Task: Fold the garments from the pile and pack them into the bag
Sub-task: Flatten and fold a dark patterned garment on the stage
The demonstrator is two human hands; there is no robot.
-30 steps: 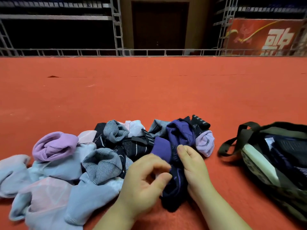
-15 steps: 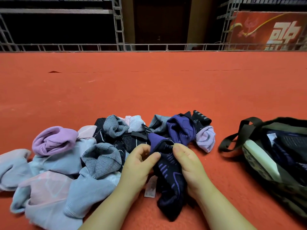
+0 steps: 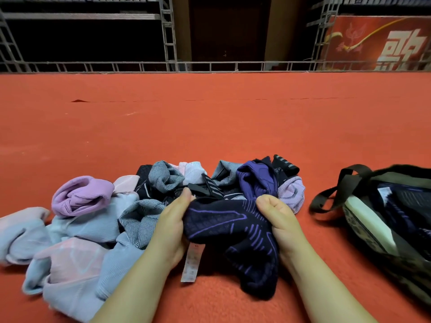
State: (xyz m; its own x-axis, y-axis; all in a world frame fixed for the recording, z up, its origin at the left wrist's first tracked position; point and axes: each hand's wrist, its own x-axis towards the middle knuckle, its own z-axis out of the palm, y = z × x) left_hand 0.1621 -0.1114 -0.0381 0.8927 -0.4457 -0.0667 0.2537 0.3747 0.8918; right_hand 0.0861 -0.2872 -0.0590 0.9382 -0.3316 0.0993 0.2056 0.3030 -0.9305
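Gripping a dark navy garment (image 3: 229,226) with purple line patterning, both hands hold it stretched between them just in front of the pile (image 3: 144,206). The left hand (image 3: 171,227) has its fingers curled under the garment's left edge with the thumb pressed on top, and the right hand (image 3: 279,217) pinches the right edge the same way, thumb over the cloth and fingers tucked beneath. The lower part of the garment hangs down and bunches on the orange carpeted floor (image 3: 210,127) between the two forearms. A pale care label (image 3: 192,263) dangles from the garment's left side, just beside the left wrist. The pile spreads across the floor to the left of and behind the hands: pale blue pieces (image 3: 77,229) and a pinkish one (image 3: 70,257) nearest the camera on the left, a rolled lilac piece (image 3: 81,194) behind them, grey striped pieces (image 3: 142,215) in the middle, and a purple piece (image 3: 254,180) touching the held garment's far edge. A small lilac striped piece (image 3: 292,193) sits just beside the right thumb. To the right, apart from the pile, stands the bag (image 3: 391,229), dark olive with brown strap handles (image 3: 338,190), its mouth open and dark navy cloth already lying inside. Metal railings (image 3: 210,66) and a red banner (image 3: 377,43) line the far edge of the floor.
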